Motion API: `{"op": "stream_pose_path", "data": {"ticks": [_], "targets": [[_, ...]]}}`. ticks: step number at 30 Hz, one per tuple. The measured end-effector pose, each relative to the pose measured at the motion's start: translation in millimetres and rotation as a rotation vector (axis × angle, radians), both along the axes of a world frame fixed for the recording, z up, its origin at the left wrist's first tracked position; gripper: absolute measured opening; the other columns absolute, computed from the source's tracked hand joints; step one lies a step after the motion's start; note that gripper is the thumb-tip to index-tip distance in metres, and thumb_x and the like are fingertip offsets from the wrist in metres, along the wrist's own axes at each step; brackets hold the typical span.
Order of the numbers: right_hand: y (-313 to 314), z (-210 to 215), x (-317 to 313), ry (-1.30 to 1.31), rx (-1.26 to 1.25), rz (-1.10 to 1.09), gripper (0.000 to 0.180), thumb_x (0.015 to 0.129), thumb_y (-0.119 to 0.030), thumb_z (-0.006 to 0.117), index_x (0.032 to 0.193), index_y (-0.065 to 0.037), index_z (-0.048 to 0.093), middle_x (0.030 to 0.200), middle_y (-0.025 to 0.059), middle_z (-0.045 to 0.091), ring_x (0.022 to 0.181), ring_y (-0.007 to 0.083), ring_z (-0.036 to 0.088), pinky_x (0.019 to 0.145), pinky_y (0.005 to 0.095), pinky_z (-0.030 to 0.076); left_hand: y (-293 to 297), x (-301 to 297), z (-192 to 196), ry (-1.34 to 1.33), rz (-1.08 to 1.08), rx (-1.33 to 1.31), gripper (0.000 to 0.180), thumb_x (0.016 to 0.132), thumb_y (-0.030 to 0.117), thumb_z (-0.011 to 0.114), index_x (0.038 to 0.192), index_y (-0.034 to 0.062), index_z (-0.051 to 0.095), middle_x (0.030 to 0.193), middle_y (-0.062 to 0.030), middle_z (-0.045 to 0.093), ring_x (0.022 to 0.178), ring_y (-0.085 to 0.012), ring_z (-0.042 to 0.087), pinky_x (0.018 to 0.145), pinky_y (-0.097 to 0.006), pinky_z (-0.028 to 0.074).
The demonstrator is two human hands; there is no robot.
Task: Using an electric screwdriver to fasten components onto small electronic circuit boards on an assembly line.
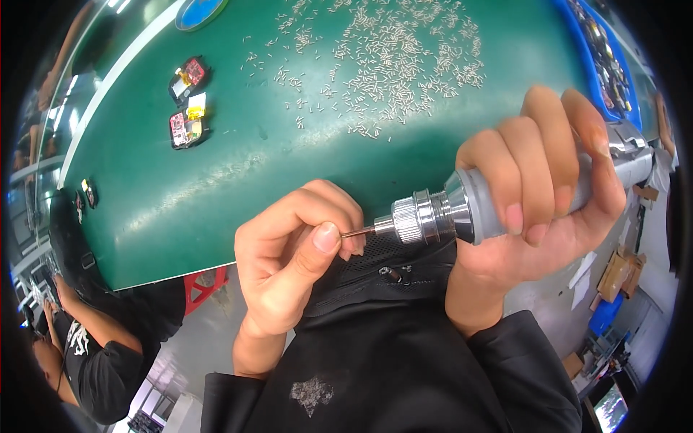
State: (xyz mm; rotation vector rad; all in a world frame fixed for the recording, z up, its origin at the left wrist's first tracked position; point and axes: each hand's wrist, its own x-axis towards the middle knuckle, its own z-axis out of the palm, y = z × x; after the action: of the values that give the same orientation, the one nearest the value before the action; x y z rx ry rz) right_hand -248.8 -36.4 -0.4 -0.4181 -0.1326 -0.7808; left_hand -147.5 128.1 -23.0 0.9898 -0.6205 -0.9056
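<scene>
Wrapped in my right hand (541, 173) is a grey and silver electric screwdriver (422, 216), held nearly level with its tip toward the left. The thumb and forefinger of my left hand (296, 249) pinch the end of its thin metal bit (357, 233). Whether a screw sits at that tip is hidden by the fingers. Both hands are above the near edge of the green table, in front of my body. Beyond them, many small silver screws (404, 68) lie scattered over the tabletop.
Two small opened electronic devices (186, 128) with red boards lie on the green table (238, 173) at left. At the far right stands a blue bin (603, 58) of parts; a blue round dish (198, 13) is at the far left. A co-worker (101, 353) sits at lower left.
</scene>
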Motion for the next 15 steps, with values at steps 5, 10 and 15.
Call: {"op": "stream_pose_path", "data": {"ticks": [5, 10, 15], "targets": [[-3.2, 1.2, -7.2, 0.043, -0.129, 0.008, 0.016, 0.089, -0.018, 0.053, 0.097, -0.004, 0.05, 0.068, 0.0027, 0.044, 0.047, 0.0119, 0.044, 0.053, 0.0294, 0.043, -1.0, -6.9, -1.2, -0.361, 0.131, 0.101, 0.013, 0.09, 0.001, 0.058, 0.079, -0.0069, 0.058, 0.076, -0.0147, 0.058, 0.069, -0.019, 0.055, 0.063, -0.029, 0.045], [-8.7, -4.0, -5.0, 0.05, -0.126, 0.019, 0.017, 0.09, -0.018, 0.052, 0.098, -0.003, 0.05, 0.068, 0.003, 0.044, 0.047, 0.0122, 0.043, 0.053, 0.0296, 0.043, -6.2, -5.7, -2.3, -0.538, 0.185, 0.18, 0.007, 0.083, -0.008, 0.061, 0.077, -0.0065, 0.057, 0.074, -0.0134, 0.059, 0.067, -0.0202, 0.056, 0.06, -0.028, 0.045], [-12.7, 0.6, -3.9, 0.024, -0.103, -0.007, 0.016, 0.092, -0.018, 0.048, 0.098, -0.003, 0.049, 0.067, 0.0026, 0.042, 0.047, 0.0119, 0.041, 0.053, 0.0298, 0.041, -16.3, -1.0, 7.5, -0.558, 0.113, 0.184, 0.007, 0.083, -0.009, 0.06, 0.077, -0.005, 0.058, 0.073, -0.0125, 0.061, 0.066, -0.0211, 0.057, 0.061, -0.029, 0.046]]}}
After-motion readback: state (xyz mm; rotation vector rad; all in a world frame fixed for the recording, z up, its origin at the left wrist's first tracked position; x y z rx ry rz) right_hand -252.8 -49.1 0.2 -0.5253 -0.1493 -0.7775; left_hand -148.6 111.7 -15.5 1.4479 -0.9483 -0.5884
